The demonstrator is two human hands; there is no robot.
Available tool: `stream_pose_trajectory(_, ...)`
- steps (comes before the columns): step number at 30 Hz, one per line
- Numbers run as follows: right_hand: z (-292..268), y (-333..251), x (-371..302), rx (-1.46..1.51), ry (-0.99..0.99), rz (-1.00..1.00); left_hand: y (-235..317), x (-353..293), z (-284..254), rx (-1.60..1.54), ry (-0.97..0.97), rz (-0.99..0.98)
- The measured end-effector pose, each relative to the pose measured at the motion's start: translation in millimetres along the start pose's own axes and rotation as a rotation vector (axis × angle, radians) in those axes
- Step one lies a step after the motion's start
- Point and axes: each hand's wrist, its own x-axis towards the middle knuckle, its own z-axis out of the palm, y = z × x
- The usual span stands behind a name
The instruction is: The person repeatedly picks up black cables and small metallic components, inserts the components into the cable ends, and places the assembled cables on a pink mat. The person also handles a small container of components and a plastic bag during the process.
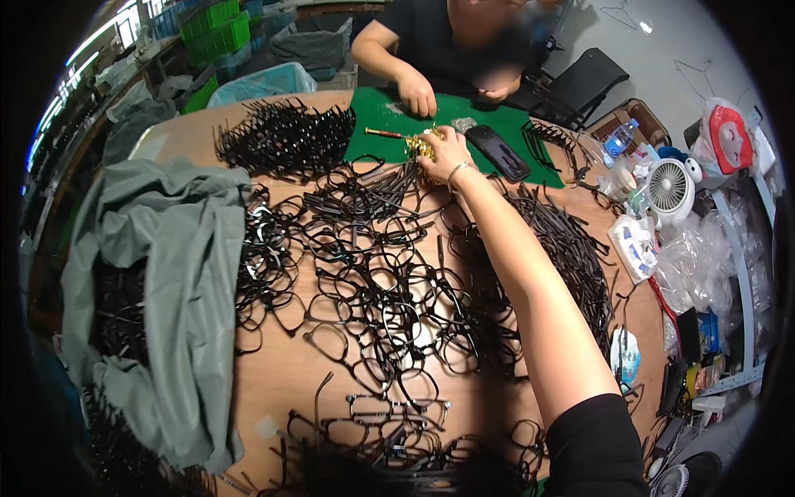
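Observation:
My right hand (447,156) reaches across the table to the near edge of a green mat (538,171). Its fingers curl over a clump of shiny gold-coloured pieces (421,147), too small to name. A thin screwdriver-like tool (383,132) with a reddish shaft lies left of the clump, and a black phone (498,154) rests to the right of my hand. Dark eyeglass temples (389,195) are heaped just below my fingers. Black eyeglass frames (397,290) spread over the table's middle, beside my forearm. My left hand is out of view.
Across the table, a co-worker's hand (417,95) rests over the mat. Black frames are stacked at the far left (286,137). A grey-green cloth (178,290) drapes over more frames. Temples (567,248) pile up at right, near a white fan (669,190) and a water bottle (619,141).

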Motion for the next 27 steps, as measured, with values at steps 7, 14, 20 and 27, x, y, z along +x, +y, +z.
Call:
stream_pose_trajectory(7, 36, 23, 19, -0.044, -0.073, 0.137, -8, 15, 41, -0.021, -0.052, -0.027)
stream_pose_trajectory(14, 25, 5, 24, -0.099, -0.087, 0.266, -10, 22, 52, -0.046, -0.08, -0.024)
stream_pose_trajectory(20, 33, 11, 28, -0.076, 0.033, 0.231, -5, 24, 48, -0.055, -0.086, -0.028)
stream_pose_trajectory(27, 26, 21, 31, 0.154, 0.132, 0.39, 8, 26, 41, -0.069, -0.08, -0.023)
